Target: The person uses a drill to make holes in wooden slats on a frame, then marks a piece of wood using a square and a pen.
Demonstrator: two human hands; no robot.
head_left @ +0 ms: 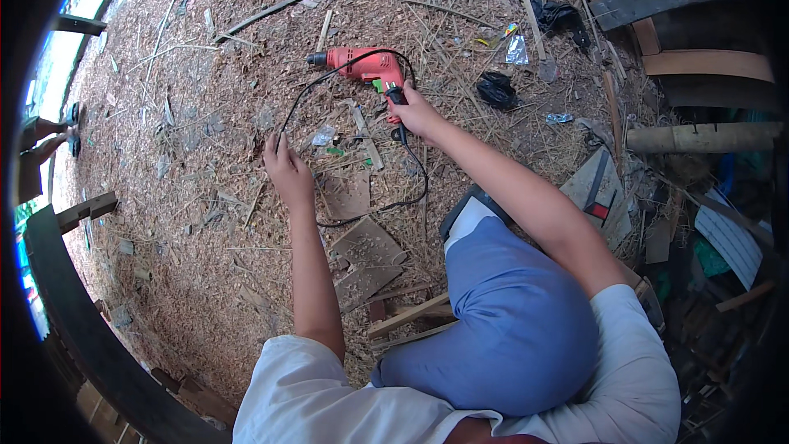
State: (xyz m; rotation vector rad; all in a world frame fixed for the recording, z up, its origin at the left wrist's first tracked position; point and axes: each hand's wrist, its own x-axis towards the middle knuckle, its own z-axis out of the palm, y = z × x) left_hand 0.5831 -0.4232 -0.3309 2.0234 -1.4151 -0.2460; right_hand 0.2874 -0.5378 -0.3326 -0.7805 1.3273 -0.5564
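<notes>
The right hand (417,113) is closed around the black plug (396,95), its fingers set against the handle (389,71) of the red drill (355,64); whether they clasp the handle as well, we cannot tell. We find the left hand (289,171) with its back upward, the fingertips meeting the black cord (426,179); whether they pinch it or only touch it is hidden from us. The drill lies on its side on the ground (197,205), beyond both hands, its chuck (316,58) pointing left. We see one run of the cord arch over the drill's body, and another sweep from the base of the handle toward a loose board (371,248). As to progress, we judge the handling of the cord to be partway: the plug is in hand and joined to nothing in view, while the cord lies in slack loops, neither coiled nor drawn straight. The drill itself rests flat, not lifted. To its right we note a crumpled black bag (496,90).
</notes>
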